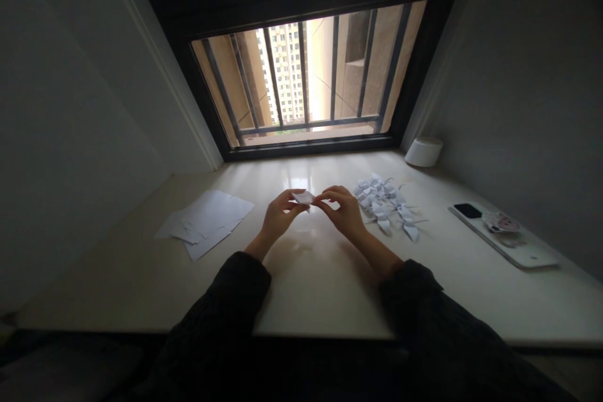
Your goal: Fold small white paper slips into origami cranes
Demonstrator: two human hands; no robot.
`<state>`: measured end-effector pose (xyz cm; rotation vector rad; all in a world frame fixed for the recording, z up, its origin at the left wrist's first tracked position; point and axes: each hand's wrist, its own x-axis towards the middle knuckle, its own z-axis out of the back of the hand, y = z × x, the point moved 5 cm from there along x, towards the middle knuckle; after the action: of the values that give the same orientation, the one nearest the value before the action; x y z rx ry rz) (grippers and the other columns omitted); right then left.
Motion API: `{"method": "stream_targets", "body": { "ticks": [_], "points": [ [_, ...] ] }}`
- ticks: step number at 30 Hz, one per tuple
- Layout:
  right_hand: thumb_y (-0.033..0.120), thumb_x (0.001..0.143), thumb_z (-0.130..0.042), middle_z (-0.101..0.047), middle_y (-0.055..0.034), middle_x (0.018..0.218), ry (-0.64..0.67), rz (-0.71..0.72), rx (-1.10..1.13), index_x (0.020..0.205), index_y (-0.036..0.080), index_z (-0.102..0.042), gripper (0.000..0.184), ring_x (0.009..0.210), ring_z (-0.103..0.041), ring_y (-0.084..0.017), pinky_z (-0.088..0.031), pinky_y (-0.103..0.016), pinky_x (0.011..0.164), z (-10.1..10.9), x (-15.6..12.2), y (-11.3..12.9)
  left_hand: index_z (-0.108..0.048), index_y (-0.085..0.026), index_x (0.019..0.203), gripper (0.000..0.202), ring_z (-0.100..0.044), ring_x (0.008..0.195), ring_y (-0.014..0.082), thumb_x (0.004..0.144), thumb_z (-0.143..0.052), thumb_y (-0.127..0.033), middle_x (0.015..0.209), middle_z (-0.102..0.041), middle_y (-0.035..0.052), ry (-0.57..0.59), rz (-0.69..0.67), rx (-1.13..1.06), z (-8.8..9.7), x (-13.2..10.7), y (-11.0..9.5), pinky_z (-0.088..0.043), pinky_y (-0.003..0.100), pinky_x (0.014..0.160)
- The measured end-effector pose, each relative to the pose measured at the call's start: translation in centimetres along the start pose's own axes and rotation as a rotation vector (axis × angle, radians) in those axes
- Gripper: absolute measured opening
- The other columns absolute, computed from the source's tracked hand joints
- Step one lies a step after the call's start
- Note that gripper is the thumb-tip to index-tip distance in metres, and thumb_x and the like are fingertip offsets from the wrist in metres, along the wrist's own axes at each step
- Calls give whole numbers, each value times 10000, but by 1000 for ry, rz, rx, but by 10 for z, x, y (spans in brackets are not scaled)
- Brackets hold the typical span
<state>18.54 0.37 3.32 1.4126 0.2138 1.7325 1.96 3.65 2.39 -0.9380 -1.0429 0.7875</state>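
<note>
Between my two hands, just above the pale sill, is a small folded piece of white paper [304, 198]. My left hand [281, 210] pinches it from the left with thumb and fingers. From the other side, my right hand [340, 206] has its thumb and fingertips closed on the paper's right edge. Right of that hand lies a pile of folded paper figures [377, 196] with pointed, wing-like parts; some look like cranes. Flat white paper sheets [214, 220] overlap one another to the left of my left hand.
A phone [509, 239] with a round grip on its back lies at the right. Near the right wall stands a white cup-like object [424, 152]. The barred window [301, 152] closes off the back, and the sill's front edge [325, 334] runs beneath my forearms.
</note>
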Motion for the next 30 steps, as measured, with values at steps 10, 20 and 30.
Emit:
{"method": "stream_targets", "body": {
  "ticks": [10, 20, 30],
  "points": [
    [235, 785, -591, -602, -71, 974, 44, 217, -211, 927, 233, -620, 145, 940, -526, -236, -456, -390, 817, 0, -4, 18, -620, -124, 1041, 391, -647, 785, 184, 708, -720, -301, 902, -676, 93, 197, 87, -262, -13, -2, 1, -511, 378, 791],
    [147, 757, -596, -642, -36, 854, 8, 222, -178, 894, 275, -709, 219, 824, -537, -199, -477, -334, 704, -2, -8, 15, -632, -119, 967, 334, -642, 771, 173, 699, -728, -294, 827, -667, 67, 262, 120, -253, -20, -6, 6, -503, 332, 746],
    [235, 788, -634, -721, -11, 877, 76, 198, -115, 917, 294, -717, 165, 802, -588, -197, -504, -347, 716, 5, -1, 9, -647, -124, 987, 357, -635, 793, 177, 691, -732, -304, 857, -679, 77, 251, 109, -228, -11, -1, 4, -505, 345, 761]
  ]
}}
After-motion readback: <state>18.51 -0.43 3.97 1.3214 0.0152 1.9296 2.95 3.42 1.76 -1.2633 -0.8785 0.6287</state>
